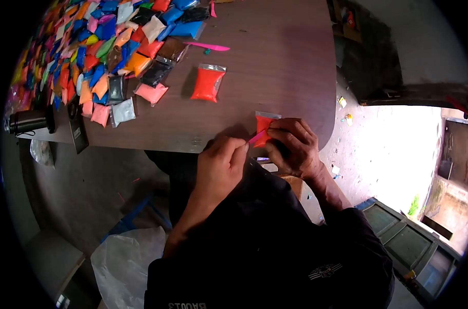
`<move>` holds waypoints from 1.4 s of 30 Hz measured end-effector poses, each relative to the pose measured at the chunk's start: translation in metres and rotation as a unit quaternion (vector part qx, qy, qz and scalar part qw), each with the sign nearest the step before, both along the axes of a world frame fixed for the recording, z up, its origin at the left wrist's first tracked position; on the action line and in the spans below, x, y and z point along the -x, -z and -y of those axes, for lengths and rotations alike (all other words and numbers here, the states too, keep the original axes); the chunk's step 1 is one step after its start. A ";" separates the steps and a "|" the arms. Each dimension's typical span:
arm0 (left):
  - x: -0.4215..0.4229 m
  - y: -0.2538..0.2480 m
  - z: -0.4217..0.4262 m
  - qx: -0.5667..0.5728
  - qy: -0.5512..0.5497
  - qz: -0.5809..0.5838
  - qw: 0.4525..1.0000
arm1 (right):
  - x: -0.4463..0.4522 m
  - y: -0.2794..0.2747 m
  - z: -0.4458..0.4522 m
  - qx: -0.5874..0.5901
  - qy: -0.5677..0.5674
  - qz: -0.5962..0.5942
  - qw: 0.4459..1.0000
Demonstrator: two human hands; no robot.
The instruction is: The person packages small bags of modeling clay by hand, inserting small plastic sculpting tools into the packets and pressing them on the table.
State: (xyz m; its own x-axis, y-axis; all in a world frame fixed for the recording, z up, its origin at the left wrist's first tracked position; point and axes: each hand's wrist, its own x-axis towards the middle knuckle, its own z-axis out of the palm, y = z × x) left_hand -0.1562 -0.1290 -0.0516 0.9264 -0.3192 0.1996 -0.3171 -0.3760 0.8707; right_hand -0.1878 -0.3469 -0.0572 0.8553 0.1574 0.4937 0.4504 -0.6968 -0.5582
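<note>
Near the front edge of the brown table, my left hand is closed on one end of a small pink tool. The tool's other end lies against a red packet with a clear top strip. My right hand has its fingers bent round the right side of that packet and grips it. Part of the packet is hidden by the fingers. A second red packet lies flat on the table, up and to the left of my hands.
Many coloured packets cover the table's left side, with a pink knife-like tool beside them. A dark bottle and a dark flat object are at the left edge. A clear plastic bag hangs below.
</note>
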 end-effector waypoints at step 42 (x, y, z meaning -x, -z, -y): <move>0.005 0.003 0.005 -0.035 -0.012 0.103 0.994 | -0.001 -0.001 -0.004 0.052 0.044 -0.011 0.998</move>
